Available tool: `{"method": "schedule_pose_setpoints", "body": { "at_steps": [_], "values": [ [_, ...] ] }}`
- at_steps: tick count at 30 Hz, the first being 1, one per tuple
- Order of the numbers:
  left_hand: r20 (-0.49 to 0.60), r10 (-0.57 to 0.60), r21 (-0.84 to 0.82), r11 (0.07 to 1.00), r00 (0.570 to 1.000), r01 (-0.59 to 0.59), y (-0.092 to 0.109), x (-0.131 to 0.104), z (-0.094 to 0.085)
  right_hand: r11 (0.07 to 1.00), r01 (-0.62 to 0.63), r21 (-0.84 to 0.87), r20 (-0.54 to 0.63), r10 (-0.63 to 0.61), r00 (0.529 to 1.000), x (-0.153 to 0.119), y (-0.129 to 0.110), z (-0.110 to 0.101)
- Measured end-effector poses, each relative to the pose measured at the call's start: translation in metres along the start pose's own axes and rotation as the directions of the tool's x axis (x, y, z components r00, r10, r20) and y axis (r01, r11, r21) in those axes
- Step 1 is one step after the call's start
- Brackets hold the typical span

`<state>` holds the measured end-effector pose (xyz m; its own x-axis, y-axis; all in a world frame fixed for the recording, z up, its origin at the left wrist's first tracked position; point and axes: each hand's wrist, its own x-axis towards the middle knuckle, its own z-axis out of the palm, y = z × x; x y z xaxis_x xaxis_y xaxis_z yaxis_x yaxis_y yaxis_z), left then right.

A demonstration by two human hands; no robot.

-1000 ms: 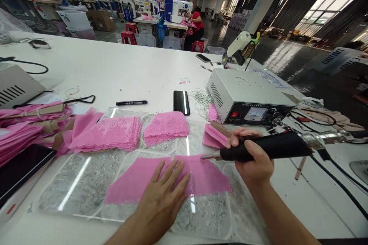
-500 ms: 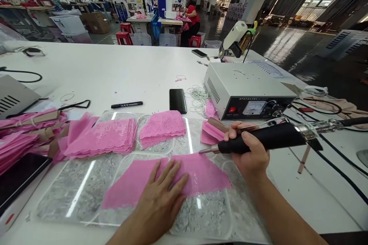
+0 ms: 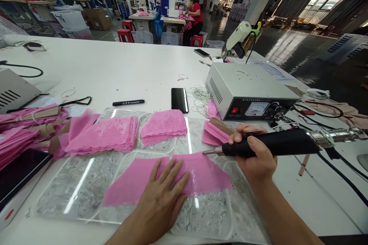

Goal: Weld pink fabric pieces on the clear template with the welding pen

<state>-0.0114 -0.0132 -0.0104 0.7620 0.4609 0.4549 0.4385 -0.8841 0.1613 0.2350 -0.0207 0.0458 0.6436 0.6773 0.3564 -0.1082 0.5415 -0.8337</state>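
On the broad white worktable (image 3: 120,69), a grey metal control box with a dial on its dark front panel (image 3: 247,93) sits to the right, cables trailing from it. In front of the person lie clear scuffed plastic sheets with rounded corners (image 3: 77,183), glossy under the ceiling lights, and on them rests a flat piece of pink lace fabric with a scalloped lower edge (image 3: 204,174), thin and finely meshed. Behind it are two neat stacks of folded pink lace (image 3: 163,124), soft and frilled at the edges.

The left hand (image 3: 163,199) lies open, palm down, fingers spread on the flat lace and pressing it to the plastic; it grips nothing. The right hand (image 3: 254,153) is wrapped firmly around a black cylindrical handheld tool with a slim metal tip (image 3: 273,143), held nearly level, the tip just above the lace's upper edge and apparently not touching it.

It looks like the cloth is being steadied for the tip to work along its upper edge; bringing the tip down would call for the left hand keeping the thin lace taut and fingers well clear. A black smartphone (image 3: 179,99) and a black marker pen (image 3: 128,102) lie farther back.
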Motion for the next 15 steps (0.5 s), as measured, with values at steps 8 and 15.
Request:
{"method": "schedule_pose_setpoints", "body": {
  "at_steps": [8,15],
  "values": [
    [-0.008,-0.005,0.008,1.0,1.0,0.005,0.0005,-0.0006,0.0001,0.999,0.013,-0.036,0.045,-0.012,0.999,-0.0023,-0.0013,-0.0015],
    [-0.019,-0.009,0.013,1.0,1.0,0.009,0.0012,0.0014,-0.0021,0.999,-0.011,-0.038,-0.021,0.011,1.0,-0.0021,-0.0013,0.0011]
  ]
}}
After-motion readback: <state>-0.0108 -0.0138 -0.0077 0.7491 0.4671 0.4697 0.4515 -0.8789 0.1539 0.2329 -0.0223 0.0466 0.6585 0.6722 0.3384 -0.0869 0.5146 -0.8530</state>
